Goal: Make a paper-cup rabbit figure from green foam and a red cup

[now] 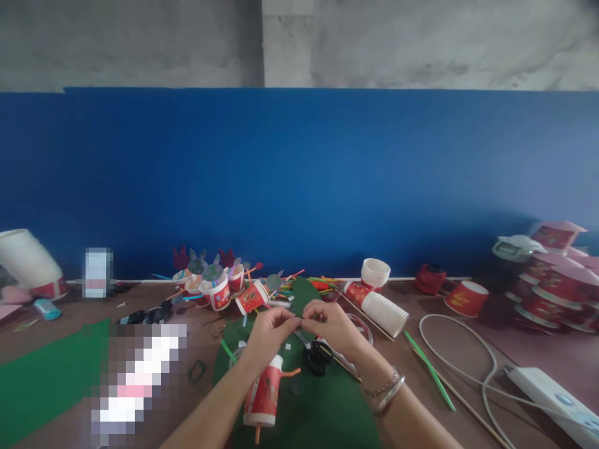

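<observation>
My left hand and my right hand meet fingertip to fingertip above the green sheet. Both are closed in a pinch around something small and dark, mostly hidden by the fingers. Black-handled scissors lie just below my right hand, their blades pointing away toward the fingertips. A red paper cup rests on its side beneath my left wrist, with orange straw pieces sticking out of its side and its near end. Small white bits are scattered on the sheet around the scissors.
Decorated paper cups with animal-shaped cutouts crowd the back left. Behind my right hand lie stacked cups. A white cable loops to a power strip at right. Green straws lie nearby, and a blue partition borders the table.
</observation>
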Demonstrator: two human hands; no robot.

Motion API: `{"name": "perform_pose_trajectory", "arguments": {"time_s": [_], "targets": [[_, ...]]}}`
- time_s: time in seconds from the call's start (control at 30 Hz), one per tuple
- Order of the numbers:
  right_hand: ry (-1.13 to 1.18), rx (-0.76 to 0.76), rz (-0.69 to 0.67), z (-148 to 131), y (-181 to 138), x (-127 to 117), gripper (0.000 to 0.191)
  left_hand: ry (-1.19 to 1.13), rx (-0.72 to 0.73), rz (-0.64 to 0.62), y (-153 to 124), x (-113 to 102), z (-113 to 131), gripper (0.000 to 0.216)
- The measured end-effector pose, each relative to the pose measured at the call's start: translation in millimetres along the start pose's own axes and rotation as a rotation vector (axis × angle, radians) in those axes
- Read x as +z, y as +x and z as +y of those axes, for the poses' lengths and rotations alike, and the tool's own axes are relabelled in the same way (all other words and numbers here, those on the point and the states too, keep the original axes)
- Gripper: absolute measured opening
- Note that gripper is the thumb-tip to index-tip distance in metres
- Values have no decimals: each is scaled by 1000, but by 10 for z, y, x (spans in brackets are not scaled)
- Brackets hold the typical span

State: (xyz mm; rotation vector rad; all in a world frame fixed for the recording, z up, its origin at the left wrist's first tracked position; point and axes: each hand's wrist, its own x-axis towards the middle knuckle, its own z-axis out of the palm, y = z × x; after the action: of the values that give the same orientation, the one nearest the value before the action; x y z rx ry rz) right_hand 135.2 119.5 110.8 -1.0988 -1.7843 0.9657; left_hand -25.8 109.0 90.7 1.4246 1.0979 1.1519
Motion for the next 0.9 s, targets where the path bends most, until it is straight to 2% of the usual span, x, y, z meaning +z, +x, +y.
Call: {"name": "perform_pose_trajectory", "arguments": {"time_s": [0.17, 0.27, 0.33, 0.43, 0.5, 0.6, 0.77, 0.9], "targets": [[-1, 1, -12, -18, 7, 17, 18, 82, 22, 16, -14, -35, 81, 26], [-38, 31, 17, 48, 38, 10, 25, 75, 41, 109, 14, -130, 117, 27], [-189, 52, 90, 140, 60, -19, 28, 15, 18, 229, 57, -228, 119, 28], [-641, 132, 170, 324, 74, -70, 31, -142, 10, 419, 136, -371, 98, 30], [-895, 250, 122, 445, 66, -82, 34, -252, 16, 530, 178, -439, 87, 32], [-1023, 335, 7, 569, 47, -48, 39, -318, 28, 644, 206, -493, 90, 32], [-1000, 265, -60, 573, 41, 42, 39, -313, 27, 679, 198, -502, 90, 30], [-1001, 258, -37, 519, 51, 30, 40, -258, -5, 591, 199, -476, 65, 28]]}}
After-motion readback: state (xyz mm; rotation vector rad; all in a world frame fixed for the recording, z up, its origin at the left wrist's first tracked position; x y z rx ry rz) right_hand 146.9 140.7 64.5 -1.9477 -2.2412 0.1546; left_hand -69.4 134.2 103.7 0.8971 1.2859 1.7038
